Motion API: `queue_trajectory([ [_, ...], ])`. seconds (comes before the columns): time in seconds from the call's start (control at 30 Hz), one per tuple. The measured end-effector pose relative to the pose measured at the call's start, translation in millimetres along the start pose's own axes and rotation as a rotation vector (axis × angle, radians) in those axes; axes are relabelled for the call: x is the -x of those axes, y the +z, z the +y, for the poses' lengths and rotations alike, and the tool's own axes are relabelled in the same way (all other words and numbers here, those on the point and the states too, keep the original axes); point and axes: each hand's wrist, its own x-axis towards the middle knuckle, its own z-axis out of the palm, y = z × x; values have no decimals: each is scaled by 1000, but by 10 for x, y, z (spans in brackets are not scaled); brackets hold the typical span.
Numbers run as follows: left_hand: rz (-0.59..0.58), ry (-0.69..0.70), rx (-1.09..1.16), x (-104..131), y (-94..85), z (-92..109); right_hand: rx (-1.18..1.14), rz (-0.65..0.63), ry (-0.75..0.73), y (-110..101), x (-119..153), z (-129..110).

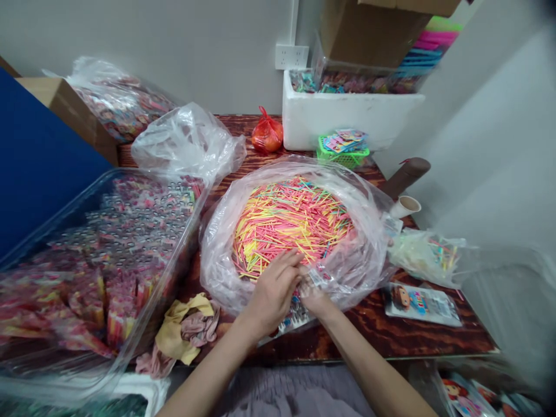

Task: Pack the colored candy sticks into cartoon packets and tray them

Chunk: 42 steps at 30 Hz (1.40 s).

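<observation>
A large clear plastic bag [217,249] lies open, its rim rolled back around a heap of thin pink, yellow and green sticks [291,214]. At the bag's near edge, my left hand [275,289] is closed, fingers bent and pressed together over the lowest sticks; what lies within them is hidden. My right hand [313,296] touches it from the right, its fingers closed on a small printed plastic packet [322,275]. More printed packets [295,315] lie under both hands, partly covered by them.
On the left stands a clear tub [174,263] of filled packets, with crumpled cloths [189,327] beside it. Behind are a red bag [267,133], a green basket [343,156] and a foam box [347,113]. A paper cup [406,206] and a packet stack [421,304] sit right.
</observation>
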Motion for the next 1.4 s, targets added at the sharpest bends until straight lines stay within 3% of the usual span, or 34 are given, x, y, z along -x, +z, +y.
queue_trajectory([
  [0.07, 95, -80, 72, 6, -37, -9, -25, -41, -17, 34, -79, -6],
  [0.23, 589, -467, 359, 91, -238, -237, -125, -76, 6, 150, -349, 64],
  [0.3, 707, -591, 496, 176, -282, -403, -151, -35, 55, 174, -404, 140],
  [0.4, 798, -668, 655, 307, -303, -585, -198, -33, 98, 167, -398, 232],
  [0.63, 846, -717, 746, 404, -326, -603, -261, -28, 121, 102, -342, 162],
  [0.8, 871, -731, 772, 414, -315, -603, -247, 107, -58, 148, -528, -59],
  [0.97, 859, -748, 801, 474, -296, -603, -101, 23, -54, 286, -592, 108],
  [1.13, 794, -747, 736, 538, -310, -609, -181, 3, 43, 278, -572, 261],
  [1.4, 664, -761, 491, 520, -331, -592, -196, -18, -42, 127, -552, 3],
])
